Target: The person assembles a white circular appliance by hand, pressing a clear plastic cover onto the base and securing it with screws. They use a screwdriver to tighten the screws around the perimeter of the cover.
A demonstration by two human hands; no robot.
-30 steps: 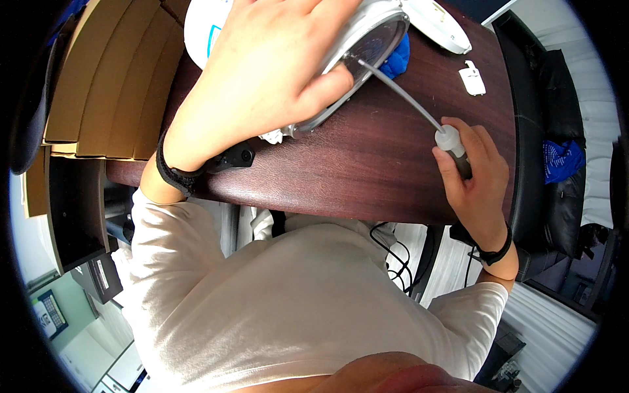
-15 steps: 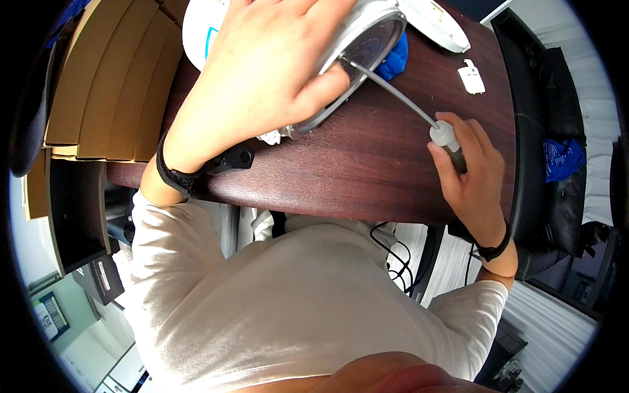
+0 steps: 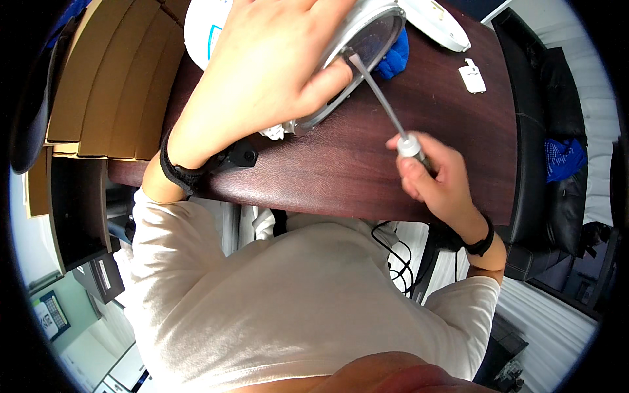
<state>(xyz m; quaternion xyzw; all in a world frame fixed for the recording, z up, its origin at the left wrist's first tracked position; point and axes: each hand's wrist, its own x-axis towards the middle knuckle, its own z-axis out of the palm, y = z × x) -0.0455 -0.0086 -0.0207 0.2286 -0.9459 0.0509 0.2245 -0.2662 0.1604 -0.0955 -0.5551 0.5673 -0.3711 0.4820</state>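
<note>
My left hand [image 3: 272, 75] is wrapped over a round housing [image 3: 386, 23] with a silvery rim and a dark, see-through face, which stands tilted on the table. The thumb presses near the rim, and the other fingers run partly out of view. In my right hand [image 3: 440, 180] is a screwdriver with a long metal shaft [image 3: 382, 98] and a pale, dark-ended handle. Its tip reaches the rim beside my left thumb; what exactly it touches is too small to tell. A white rounded part [image 3: 196, 33] lies behind my left hand.
On the dark wood table [image 3: 354, 177] are a white curved cover [image 3: 438, 26], a small white plastic piece [image 3: 472, 76] and a blue cloth-like item [image 3: 395, 57]. Cardboard boxes [image 3: 108, 85] stand at the left. A black sofa [image 3: 534, 154] is at the right; black cables [image 3: 400, 255] hang below the table edge.
My right hand has moved left and slightly nearer with the screwdriver, so the shaft stands steeper in the picture. My left hand stays almost in place on the housing.
</note>
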